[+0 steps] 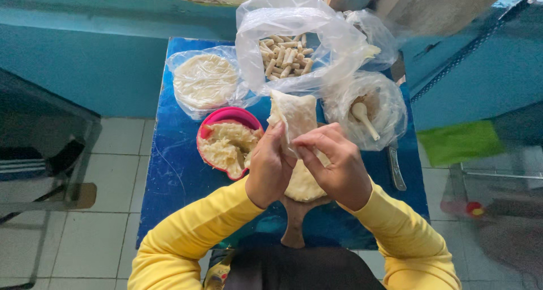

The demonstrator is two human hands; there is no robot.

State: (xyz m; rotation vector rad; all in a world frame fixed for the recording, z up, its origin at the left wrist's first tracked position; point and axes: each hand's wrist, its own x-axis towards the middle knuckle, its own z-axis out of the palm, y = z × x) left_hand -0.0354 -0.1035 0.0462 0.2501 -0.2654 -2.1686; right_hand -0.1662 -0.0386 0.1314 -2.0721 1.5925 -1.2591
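My left hand [268, 168] and my right hand [334, 165] both hold a thin pale wrapper sheet [294, 116], lifted and folded above a wooden board [295, 222]. More pale wrappers [302, 183] lie on the board under my hands. A pink bowl [222, 117] of shredded pale filling [229, 145] stands just left of my left hand. Both arms wear yellow sleeves.
A blue table [169, 171] carries a plastic bag of round wrappers [205, 79], an open bag of finished rolls [285, 55], a bag-lined bowl with a white spoon [365, 119], and a knife [396, 168]. White tiled floor lies at left, a green cloth [459, 142] at right.
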